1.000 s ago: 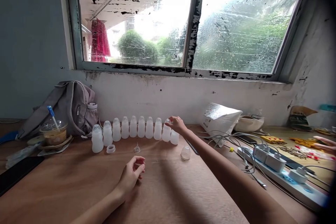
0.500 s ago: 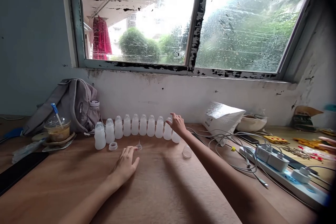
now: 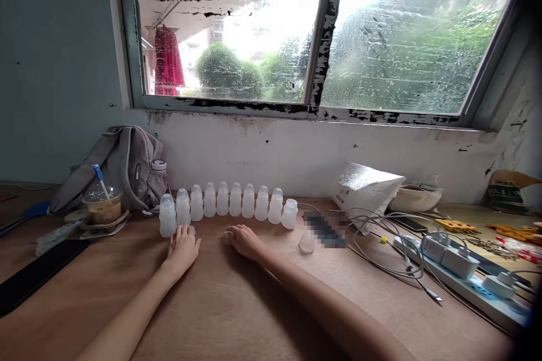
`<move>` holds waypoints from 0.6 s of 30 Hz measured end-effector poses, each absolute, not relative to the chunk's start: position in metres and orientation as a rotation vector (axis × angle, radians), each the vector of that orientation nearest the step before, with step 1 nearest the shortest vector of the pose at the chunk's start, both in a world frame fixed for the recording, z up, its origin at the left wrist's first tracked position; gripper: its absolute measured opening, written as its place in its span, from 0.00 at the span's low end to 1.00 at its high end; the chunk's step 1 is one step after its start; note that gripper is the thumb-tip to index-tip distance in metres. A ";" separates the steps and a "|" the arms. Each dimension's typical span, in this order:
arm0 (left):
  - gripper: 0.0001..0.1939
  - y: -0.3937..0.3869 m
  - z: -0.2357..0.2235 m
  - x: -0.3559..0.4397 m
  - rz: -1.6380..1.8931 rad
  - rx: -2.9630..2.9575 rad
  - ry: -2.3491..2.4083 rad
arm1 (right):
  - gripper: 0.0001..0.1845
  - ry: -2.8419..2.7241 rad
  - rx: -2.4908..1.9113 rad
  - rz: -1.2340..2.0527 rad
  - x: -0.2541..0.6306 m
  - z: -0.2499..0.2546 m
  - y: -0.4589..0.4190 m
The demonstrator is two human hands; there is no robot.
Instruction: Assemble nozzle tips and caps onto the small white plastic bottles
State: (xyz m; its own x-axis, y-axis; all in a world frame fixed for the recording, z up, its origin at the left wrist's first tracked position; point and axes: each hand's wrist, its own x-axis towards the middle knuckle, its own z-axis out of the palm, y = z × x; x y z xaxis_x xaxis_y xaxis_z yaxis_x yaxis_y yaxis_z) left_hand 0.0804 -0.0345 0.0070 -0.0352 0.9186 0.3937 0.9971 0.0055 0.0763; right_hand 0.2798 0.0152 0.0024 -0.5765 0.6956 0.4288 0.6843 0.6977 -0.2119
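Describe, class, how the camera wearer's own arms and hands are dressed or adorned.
The left arm and right arm show no sleeves as far as the view reaches, and no watch or bracelet. The left hand and right hand are ungloved; rings or nail polish are too small to judge.

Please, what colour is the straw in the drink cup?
Blue straw, shown in the head view.
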 end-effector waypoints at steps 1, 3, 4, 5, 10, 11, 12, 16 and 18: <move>0.15 -0.035 0.007 0.081 -0.502 -2.011 -2.049 | 0.15 -2.417 -1.074 0.035 0.281 0.004 0.015; 0.13 -0.036 0.008 0.083 -0.533 -2.044 -2.043 | 0.15 -2.410 -1.068 0.021 0.286 0.009 0.010; 0.12 -0.037 0.008 0.085 -0.553 -2.074 -2.029 | 0.15 -2.406 -1.053 0.010 0.290 0.013 0.006; 0.11 -0.038 0.008 0.087 -0.574 -2.113 -2.006 | 0.14 -2.406 -1.032 -0.001 0.296 0.016 0.000; 0.08 -0.050 0.010 0.107 -0.737 -2.343 -1.808 | 0.14 -2.450 -0.903 0.010 0.328 0.023 -0.041; 0.07 -0.053 0.011 0.112 -0.791 -2.381 -1.750 | 0.15 -2.470 -0.873 0.043 0.334 0.022 -0.050; 0.07 -0.056 0.012 0.117 -0.850 -2.416 -1.687 | 0.15 -2.486 -0.839 0.089 0.339 0.020 -0.058; 0.08 -0.068 0.013 0.134 -1.084 -2.509 -1.435 | 0.16 -2.420 -0.763 0.403 0.352 0.013 -0.075; 0.11 -0.072 0.013 0.140 -1.158 -2.544 -1.333 | 0.16 -2.305 -0.769 0.618 0.353 0.012 -0.076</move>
State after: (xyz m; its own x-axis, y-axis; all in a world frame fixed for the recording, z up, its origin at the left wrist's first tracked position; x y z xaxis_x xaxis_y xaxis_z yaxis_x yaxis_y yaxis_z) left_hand 0.1402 -0.0722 0.0128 0.3503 0.6901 0.6333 0.7234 -0.6288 0.2851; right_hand 0.3534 -0.0765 0.0125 -0.6357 0.6552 0.4081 0.3632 0.7205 -0.5907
